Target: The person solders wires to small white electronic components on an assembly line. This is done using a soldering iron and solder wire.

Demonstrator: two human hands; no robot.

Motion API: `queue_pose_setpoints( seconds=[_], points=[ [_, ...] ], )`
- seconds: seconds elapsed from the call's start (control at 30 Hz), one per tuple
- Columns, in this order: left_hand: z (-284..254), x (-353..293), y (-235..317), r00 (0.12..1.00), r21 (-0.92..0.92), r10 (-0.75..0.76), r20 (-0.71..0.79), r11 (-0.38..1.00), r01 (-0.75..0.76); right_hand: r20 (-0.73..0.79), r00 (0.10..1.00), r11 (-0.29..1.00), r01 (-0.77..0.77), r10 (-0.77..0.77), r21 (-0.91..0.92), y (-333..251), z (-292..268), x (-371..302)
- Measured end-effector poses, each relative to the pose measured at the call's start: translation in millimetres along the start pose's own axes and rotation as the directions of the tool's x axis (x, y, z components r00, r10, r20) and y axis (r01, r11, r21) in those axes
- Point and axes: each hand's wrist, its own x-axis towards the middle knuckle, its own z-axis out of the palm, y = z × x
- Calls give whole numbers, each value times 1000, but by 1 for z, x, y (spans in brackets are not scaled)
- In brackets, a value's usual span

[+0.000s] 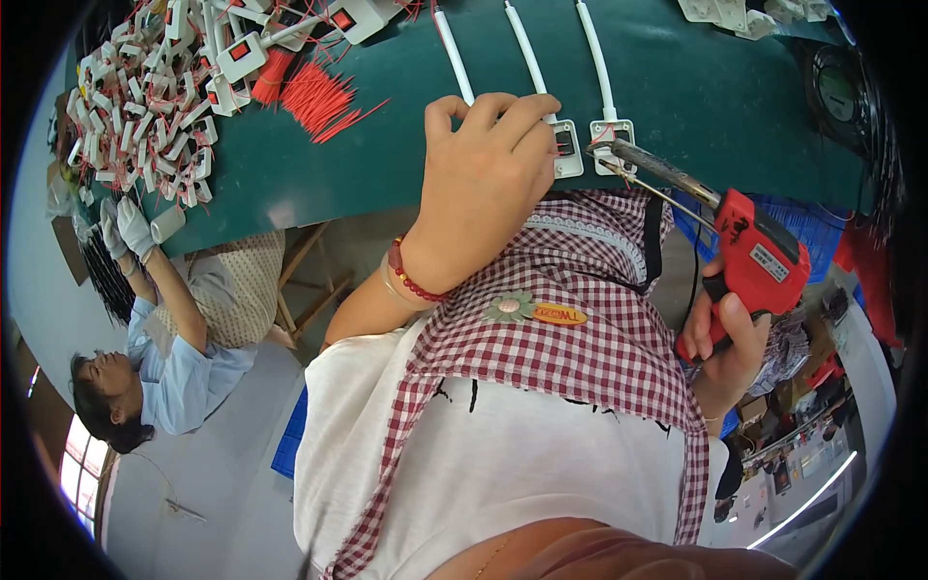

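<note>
My right hand (727, 324) is wrapped around the grip of a red soldering gun (759, 253). Its dark tip and thin metal feed tube reach left over the rightmost white switch housing (623, 164), among the red wires there. My left hand (488, 174) is bent over the neighbouring parts, fingers curled down and fingertips mostly hidden. It partly covers the middle white housing (570, 166), which lies open with red wire ends inside. Whatever sits under the palm is hidden. A white cable (596, 58) runs away from the rightmost housing; two similar cables lie left of it.
A large pile of white switch parts (145, 106) covers the far left of the green table (319, 184). Beside it lie cut red wires (319, 101). At the far right stands a black round device (836, 92). A gloved co-worker (184, 319) sits at left.
</note>
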Motion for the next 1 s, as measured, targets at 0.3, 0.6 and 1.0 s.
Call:
queue_pose_setpoints(
  seconds=[0.3,0.6,1.0],
  points=[
    [-8,5,-2,996,-143,5,90,990,8,-4,1000,999,-20,20,-43,-2,6,2],
    [-11,8,-6,991,-177,29,129,984,-5,-32,998,996,-57,55,-68,-7,10,1],
    [-12,10,-8,989,-204,57,136,979,-28,-65,995,990,-87,80,-115,-5,9,-2]
  ],
)
